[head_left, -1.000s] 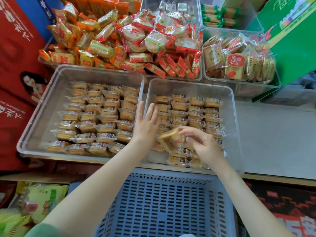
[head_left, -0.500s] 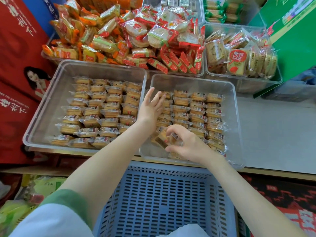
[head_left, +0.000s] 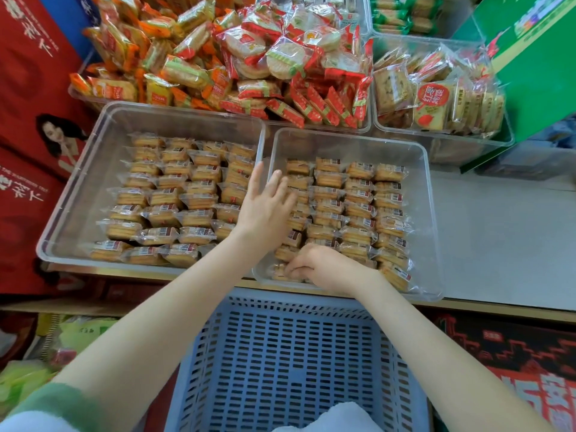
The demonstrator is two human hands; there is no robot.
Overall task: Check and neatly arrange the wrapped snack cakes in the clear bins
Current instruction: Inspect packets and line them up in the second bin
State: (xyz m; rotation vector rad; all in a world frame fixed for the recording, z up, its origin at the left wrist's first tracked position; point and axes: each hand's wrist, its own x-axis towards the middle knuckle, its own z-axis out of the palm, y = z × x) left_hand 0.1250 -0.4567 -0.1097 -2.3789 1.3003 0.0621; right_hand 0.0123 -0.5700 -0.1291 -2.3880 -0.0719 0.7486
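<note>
Two clear bins stand side by side on the counter, the left bin (head_left: 81,188) and the right bin (head_left: 431,219), each filled with rows of wrapped snack cakes (head_left: 358,194). My left hand (head_left: 265,207) lies flat with straight fingers on the leftmost column of cakes in the right bin, over the wall between the bins. My right hand (head_left: 321,268) is curled at the near left corner of the right bin, its fingertips pinching a wrapped cake (head_left: 279,271) down in the front row.
Behind stand bins heaped with orange and red wrapped snacks (head_left: 218,67) and square biscuits (head_left: 436,98). A green box (head_left: 536,67) rises at the right. A blue slotted crate (head_left: 290,363) sits below the counter edge. Red cartons (head_left: 28,120) stand at the left.
My right hand has lowered the cake it held up into the front row at the bin's near corner. My left hand has slid farther along the left column, staying flat.
</note>
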